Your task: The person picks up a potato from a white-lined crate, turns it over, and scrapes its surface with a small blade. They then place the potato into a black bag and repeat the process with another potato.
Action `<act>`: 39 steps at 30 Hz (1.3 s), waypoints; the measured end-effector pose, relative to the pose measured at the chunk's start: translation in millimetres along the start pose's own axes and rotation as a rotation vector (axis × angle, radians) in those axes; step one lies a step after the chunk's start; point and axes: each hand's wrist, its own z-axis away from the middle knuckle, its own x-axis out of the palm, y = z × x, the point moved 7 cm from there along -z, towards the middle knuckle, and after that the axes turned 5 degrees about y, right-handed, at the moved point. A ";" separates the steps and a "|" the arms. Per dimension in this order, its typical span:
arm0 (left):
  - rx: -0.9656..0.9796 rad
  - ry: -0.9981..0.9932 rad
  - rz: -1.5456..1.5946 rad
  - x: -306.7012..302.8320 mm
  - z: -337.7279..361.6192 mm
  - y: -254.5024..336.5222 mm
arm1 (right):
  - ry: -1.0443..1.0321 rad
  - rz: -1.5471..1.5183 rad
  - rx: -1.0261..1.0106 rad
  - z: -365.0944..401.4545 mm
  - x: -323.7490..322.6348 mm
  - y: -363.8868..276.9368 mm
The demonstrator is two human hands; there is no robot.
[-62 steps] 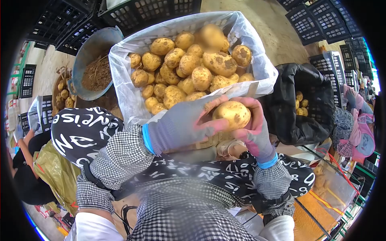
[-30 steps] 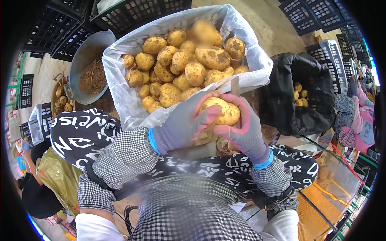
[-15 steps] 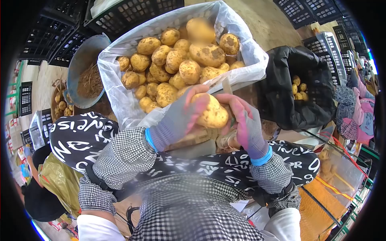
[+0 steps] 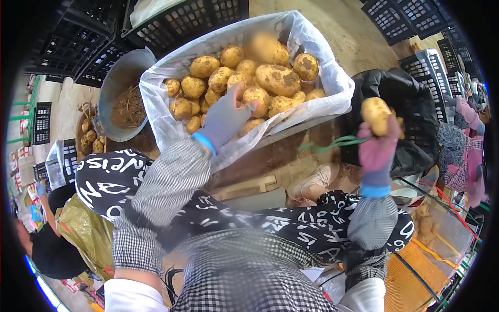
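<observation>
My left hand [image 4: 226,119], in a grey glove, reaches into the lined crate [image 4: 332,106] of potatoes. Its thumb and fingers close on a potato [image 4: 256,99] in the heap; part of the grip is hidden. Off to the right, my right hand [image 4: 378,151], gloved in grey and pink, grips a yellow potato [image 4: 375,113] near a container lined with black plastic [image 4: 358,86]. From this hand a thin green strip [image 4: 335,143] sticks out leftward, too blurred to identify.
A blue tub [image 4: 106,112] with brown debris stands left of the crate. Black plastic crates [image 4: 184,23] stack behind. A shoe [image 4: 314,182] and a wooden piece [image 4: 247,187] lie below the crate. A person [image 4: 57,239] is at the far left.
Both hands were together around the potato over the front of the crate. The right hand has carried it right to the black-lined container, while the left has moved into the potato heap.
</observation>
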 end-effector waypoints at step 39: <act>0.562 -0.082 0.173 -26.7 64.0 77.7 | -0.502 0.275 0.408 103.2 153.1 75.6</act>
